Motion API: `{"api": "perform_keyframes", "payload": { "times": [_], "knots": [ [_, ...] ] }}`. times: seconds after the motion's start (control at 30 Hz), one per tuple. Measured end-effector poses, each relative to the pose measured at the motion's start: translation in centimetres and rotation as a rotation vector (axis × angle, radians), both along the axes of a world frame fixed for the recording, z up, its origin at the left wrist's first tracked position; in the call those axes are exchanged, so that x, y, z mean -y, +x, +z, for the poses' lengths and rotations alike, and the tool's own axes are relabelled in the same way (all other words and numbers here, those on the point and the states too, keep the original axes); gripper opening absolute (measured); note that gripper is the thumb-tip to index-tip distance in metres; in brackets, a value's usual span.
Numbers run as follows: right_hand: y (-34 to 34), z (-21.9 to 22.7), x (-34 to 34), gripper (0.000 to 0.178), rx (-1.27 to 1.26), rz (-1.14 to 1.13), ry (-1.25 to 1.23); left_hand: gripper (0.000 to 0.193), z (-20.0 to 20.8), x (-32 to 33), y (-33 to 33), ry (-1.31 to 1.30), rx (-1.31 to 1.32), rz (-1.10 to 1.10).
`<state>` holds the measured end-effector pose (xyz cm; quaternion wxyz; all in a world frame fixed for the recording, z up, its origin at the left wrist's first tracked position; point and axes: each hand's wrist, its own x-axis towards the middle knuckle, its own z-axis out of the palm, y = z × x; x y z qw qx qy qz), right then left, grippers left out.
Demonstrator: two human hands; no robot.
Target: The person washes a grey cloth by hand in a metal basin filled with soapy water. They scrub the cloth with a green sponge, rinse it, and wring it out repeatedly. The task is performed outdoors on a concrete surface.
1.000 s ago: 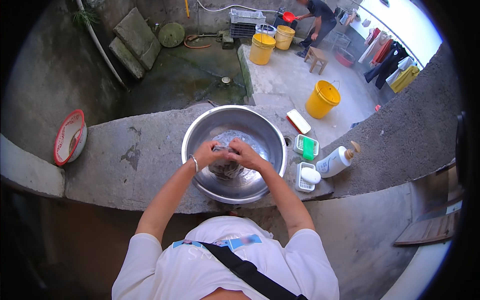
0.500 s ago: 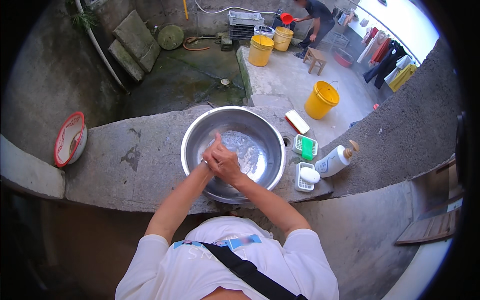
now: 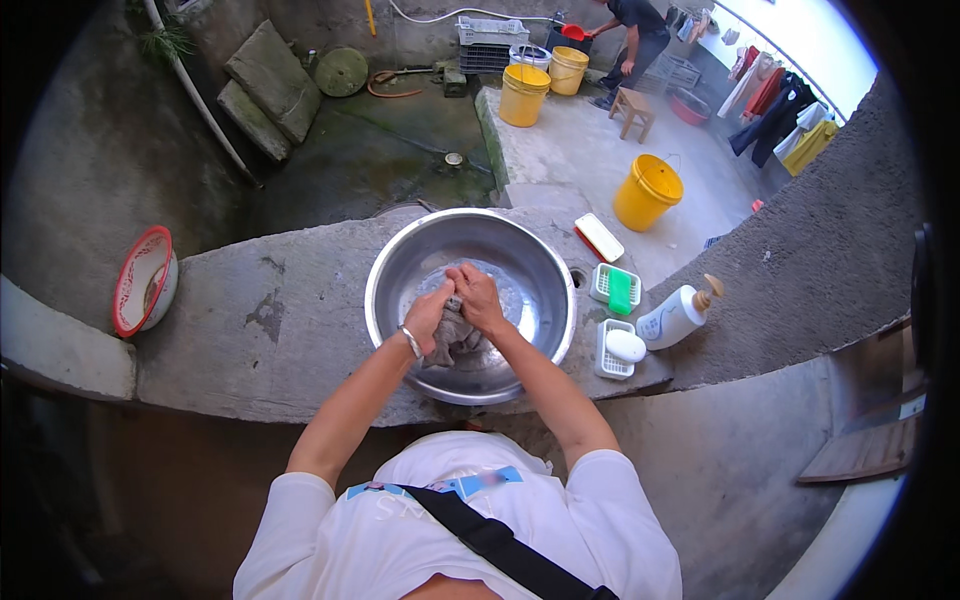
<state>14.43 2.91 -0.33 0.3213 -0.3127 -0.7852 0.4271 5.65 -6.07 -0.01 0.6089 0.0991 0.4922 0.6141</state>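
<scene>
Over a wide steel basin (image 3: 548,345) with sudsy water, my left hand (image 3: 428,318) and my right hand (image 3: 478,298) are side by side, both closed on a bunched grey-brown cloth (image 3: 455,340). Part of the cloth hangs below my fingers into the basin. A silver bracelet (image 3: 411,342) circles my left wrist. To the right of the basin, a green soap bar (image 3: 620,292) and a white soap bar (image 3: 626,346) rest on white soap dishes. A scrub brush (image 3: 599,238) with red bristles and a white back lies beyond them.
A white pump bottle (image 3: 672,318) stands right of the soaps. An enamel basin (image 3: 146,282) leans at the ledge's left end. Past the ledge are a yellow bucket (image 3: 645,196), a wooden stool (image 3: 631,112) and a person (image 3: 640,40) holding a red scoop (image 3: 573,32).
My hands, clasped over each other before, now sit side by side with the grey-brown cloth showing between and below them. The person at the back has bent lower with the red scoop.
</scene>
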Motion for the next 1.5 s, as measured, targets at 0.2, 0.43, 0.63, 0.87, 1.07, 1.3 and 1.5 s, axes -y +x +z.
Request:
{"api": "perform_keyframes", "payload": {
  "times": [0.2, 0.43, 0.63, 0.87, 1.07, 1.3, 1.5],
  "knots": [
    [4.1, 2.4, -1.8, 0.034, 0.219, 0.583, -0.044, 0.037, -0.1, 0.6, -4.8, 0.116, -0.622, -0.294],
    [4.0, 3.9, -1.2, 0.014, -0.532, 0.209, -0.856, 0.031, 2.3, 1.1, -3.5, 0.187, -0.755, -0.301],
    [0.7, 4.4, 4.8, 0.019, -0.213, 0.060, 0.122, 0.041, -4.7, -2.1, -3.5, 0.514, 0.411, -0.309],
    [-1.2, 0.6, 0.7, 0.026, -0.111, -0.145, 0.357, 0.027, 0.4, -2.0, 1.6, 0.074, 0.289, 0.063],
    [-1.1, -0.2, 1.6, 0.027, -0.136, -0.136, 0.130, 0.029, 0.2, -0.8, 1.4, 0.022, 0.253, 0.076],
    [-1.0, 1.6, 4.9, 0.023, -0.203, -0.037, 0.221, 0.036, -4.5, -1.0, -0.2, 0.064, 0.155, 0.107],
    [0.6, -1.5, -1.5, 0.027, -0.039, 0.138, -0.398, 0.036, -0.5, -1.1, 0.2, -0.093, -0.081, 0.097]
  ]
}}
